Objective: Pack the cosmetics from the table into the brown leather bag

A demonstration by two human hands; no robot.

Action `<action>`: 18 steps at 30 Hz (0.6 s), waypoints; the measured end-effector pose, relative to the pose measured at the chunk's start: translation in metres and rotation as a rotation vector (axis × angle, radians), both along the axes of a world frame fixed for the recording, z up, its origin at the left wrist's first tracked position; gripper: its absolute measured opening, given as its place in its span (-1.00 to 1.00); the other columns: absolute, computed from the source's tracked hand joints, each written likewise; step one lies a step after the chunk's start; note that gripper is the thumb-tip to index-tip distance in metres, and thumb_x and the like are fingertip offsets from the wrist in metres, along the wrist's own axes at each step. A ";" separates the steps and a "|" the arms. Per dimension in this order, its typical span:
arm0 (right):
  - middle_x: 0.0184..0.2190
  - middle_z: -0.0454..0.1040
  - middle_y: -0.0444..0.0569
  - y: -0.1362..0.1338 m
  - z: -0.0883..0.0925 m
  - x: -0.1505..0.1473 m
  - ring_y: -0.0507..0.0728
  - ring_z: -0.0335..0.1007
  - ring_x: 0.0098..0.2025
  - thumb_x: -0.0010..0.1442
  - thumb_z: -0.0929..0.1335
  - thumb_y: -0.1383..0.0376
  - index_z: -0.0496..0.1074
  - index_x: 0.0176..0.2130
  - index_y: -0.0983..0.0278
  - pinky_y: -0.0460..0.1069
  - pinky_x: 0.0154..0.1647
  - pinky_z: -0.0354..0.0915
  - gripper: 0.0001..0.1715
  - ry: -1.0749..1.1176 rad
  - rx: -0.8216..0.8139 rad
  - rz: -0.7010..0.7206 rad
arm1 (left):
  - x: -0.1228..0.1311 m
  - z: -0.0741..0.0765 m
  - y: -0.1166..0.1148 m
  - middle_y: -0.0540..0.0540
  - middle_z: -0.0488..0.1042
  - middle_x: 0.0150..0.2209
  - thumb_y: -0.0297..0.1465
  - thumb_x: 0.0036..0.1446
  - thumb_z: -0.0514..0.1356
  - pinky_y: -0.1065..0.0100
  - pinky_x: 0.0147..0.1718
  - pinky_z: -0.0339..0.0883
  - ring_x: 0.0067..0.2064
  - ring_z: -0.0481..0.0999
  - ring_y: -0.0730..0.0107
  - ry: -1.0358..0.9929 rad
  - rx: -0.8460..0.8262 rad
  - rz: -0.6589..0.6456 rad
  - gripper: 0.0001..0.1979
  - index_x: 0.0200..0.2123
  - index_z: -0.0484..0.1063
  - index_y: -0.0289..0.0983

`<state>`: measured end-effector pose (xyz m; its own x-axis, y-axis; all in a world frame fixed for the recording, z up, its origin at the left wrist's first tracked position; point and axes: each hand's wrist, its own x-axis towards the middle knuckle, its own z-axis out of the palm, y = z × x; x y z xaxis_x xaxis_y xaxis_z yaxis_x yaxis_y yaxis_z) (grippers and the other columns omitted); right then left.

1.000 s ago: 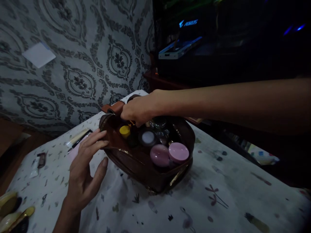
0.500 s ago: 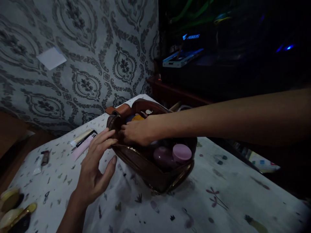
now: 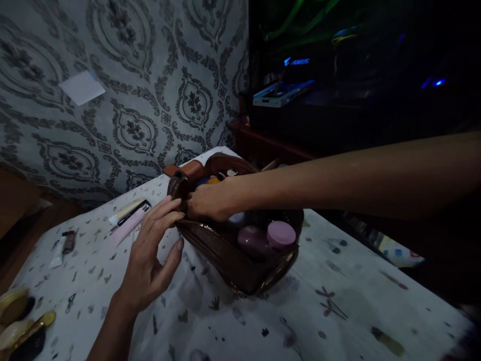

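Observation:
An unzipped brown bag (image 3: 221, 250) stands on a white patterned cloth. My right hand (image 3: 210, 201) reaches down inside its left part; the fingertips are hidden, so what they hold, if anything, does not show. Against the bag's left rim rest the fingers of my left hand (image 3: 152, 250), spread, with the thumb apart and nothing held. Inside the bag, a round pink-lidded container (image 3: 281, 234) and a dark purple rounded item (image 3: 252, 240) lie at the near right. Something yellow (image 3: 213, 180) shows behind my right hand.
Pink, black and cream tubes (image 3: 130, 223) lie left of the bag. Two small tubes (image 3: 68, 243) are farther left, with several round cosmetics (image 3: 18, 321) at the lower left corner. A patterned wall (image 3: 135, 128) rises behind; a dark desk with a blue-lit device (image 3: 281, 94) stands at back right.
My right hand has sunk slightly lower in the bag, with its fingers more hidden. My left hand stays at the rim, still spread. The view has shifted slightly.

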<state>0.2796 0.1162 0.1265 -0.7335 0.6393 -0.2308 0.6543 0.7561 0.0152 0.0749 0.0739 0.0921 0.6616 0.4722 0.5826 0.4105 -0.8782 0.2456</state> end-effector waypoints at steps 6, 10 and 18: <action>-0.18 0.59 -0.04 -0.014 0.029 0.002 0.13 0.51 -0.17 0.12 0.44 0.42 0.51 -0.24 0.32 0.00 -0.20 0.40 -0.86 -0.023 -0.011 0.041 | 0.000 0.001 -0.001 -0.15 0.35 0.24 -0.49 0.27 0.11 0.02 0.30 0.17 0.36 0.23 0.10 0.015 0.015 0.002 -0.62 0.13 0.29 -0.13; -0.34 0.61 -0.15 -0.018 0.045 0.008 0.06 0.50 -0.26 0.09 0.45 0.28 0.51 -0.36 0.34 -0.03 -0.29 0.32 -0.86 -0.026 -0.010 -0.016 | 0.000 0.000 -0.001 -0.15 0.34 0.25 -0.48 0.27 0.12 -0.01 0.29 0.18 0.36 0.22 0.07 0.014 0.002 0.010 -0.61 0.14 0.28 -0.12; -0.50 0.59 -0.26 -0.023 0.051 0.022 -0.01 0.49 -0.35 0.18 0.26 0.17 0.54 -0.48 0.33 -0.02 -0.34 0.23 -0.61 -0.190 -0.023 -0.194 | 0.000 -0.002 -0.001 -0.20 0.29 0.28 -0.47 0.29 0.11 -0.03 0.29 0.19 0.38 0.18 0.07 0.028 0.006 0.009 -0.59 0.18 0.25 -0.13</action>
